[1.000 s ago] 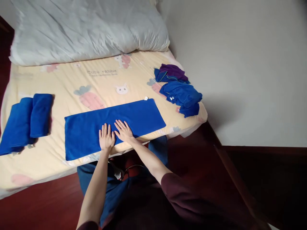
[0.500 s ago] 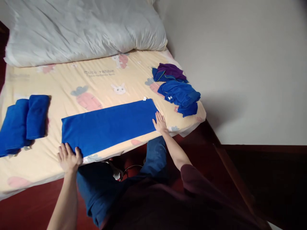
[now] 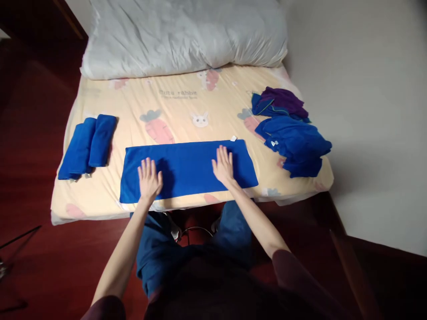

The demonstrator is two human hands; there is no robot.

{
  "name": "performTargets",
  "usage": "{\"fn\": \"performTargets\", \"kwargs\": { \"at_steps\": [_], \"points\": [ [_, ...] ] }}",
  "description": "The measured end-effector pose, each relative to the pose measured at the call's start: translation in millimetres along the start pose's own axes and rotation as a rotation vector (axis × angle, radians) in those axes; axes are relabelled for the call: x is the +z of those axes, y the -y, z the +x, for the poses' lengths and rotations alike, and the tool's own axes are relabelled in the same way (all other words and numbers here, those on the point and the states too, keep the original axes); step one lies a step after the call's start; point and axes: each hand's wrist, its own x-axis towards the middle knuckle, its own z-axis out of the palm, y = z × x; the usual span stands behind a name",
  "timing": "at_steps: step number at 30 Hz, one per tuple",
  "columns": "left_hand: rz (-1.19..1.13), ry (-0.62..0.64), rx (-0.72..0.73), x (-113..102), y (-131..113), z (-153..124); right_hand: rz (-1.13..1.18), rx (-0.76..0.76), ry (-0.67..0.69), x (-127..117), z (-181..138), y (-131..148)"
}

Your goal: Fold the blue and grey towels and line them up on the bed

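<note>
A blue towel lies spread as a long flat strip near the front edge of the bed, a small white tag at its far edge. Over its left part is my left hand, fingers extended and casting a shadow on the cloth. My right hand is over the right part, palm down with fingers spread. Neither hand grips anything; whether the palms press on the cloth I cannot tell. To the left, folded blue towels lie side by side. Crumpled blue cloths are heaped on the right.
The bed has a yellow sheet with rabbits and carrots. A large grey-white bundle lies across its back. Purple cloth sits behind the blue heap. A pale wall stands close on the right, above dark red floor.
Both hands have come inward from the towel's two ends to places over its surface. The camera view has swung left, so the bed appears farther right.
</note>
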Motion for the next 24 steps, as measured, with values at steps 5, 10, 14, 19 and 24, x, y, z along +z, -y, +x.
{"fn": "performTargets", "kwargs": {
  "at_steps": [5,10,14,19,24],
  "points": [
    [-0.028,0.112,0.209,60.3,-55.7,70.6,0.082,-0.183,0.162,56.2,54.3,98.6],
    [-0.040,0.162,0.194,104.1,-45.9,78.7,0.093,-0.163,0.210,99.0,55.9,100.7],
    [-0.101,0.149,0.202,104.6,-40.0,76.3,0.108,-0.156,0.204,99.0,54.9,95.0],
    [-0.134,0.132,0.141,92.4,-35.0,81.2,0.146,-0.176,0.246,81.5,59.6,80.1],
    [-0.087,0.093,0.019,75.0,-3.1,87.0,0.118,-0.128,0.207,66.2,67.6,22.1]
  ]
}}
